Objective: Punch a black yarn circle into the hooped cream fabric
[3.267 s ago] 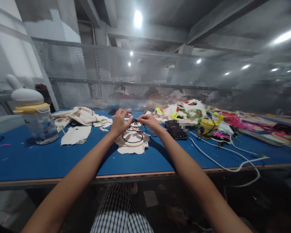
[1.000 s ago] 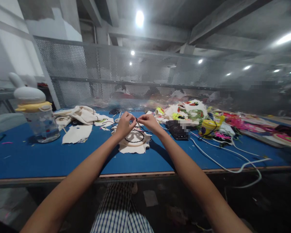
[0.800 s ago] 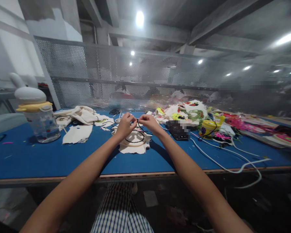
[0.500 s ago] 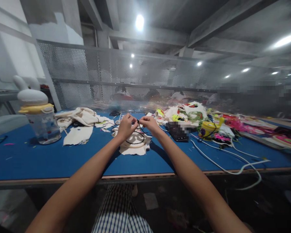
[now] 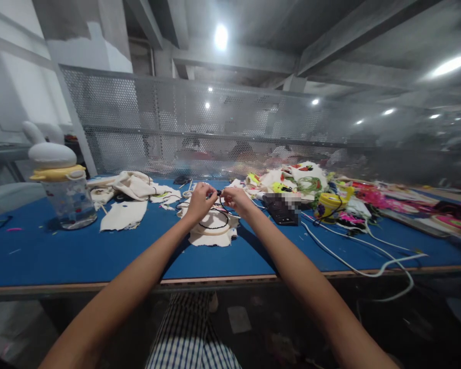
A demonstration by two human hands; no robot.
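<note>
Above an embroidery hoop [image 5: 215, 233] with off-white cloth [image 5: 213, 240] stretched in it, my two hands meet almost fingertip to fingertip. My left hand [image 5: 200, 201] is closed in a pinch on black yarn [image 5: 227, 219]. From the right, my right hand [image 5: 236, 199] also pinches the yarn, its fingers curled. A small dark bit shows between the fingertips, too small to make out. Part of the yarn lies in a loop over the cloth. The hoop rests on the blue table [image 5: 138, 261], its far side partly hidden by my hands.
A rabbit-eared water bottle [image 5: 67, 197] and cream cloths [image 5: 125, 214] are on the left. To the right lie a black phone-like device [image 5: 280, 210], a yellow cup [image 5: 329, 206], white cables [image 5: 341, 261] and heaped colourful yarn [image 5: 372, 195]. A perforated metal screen [image 5: 215, 128] stands behind.
My right hand's fingers have curled in more around the yarn, and its back has turned slightly. My left hand stays nearly in place; the hoop has not moved.
</note>
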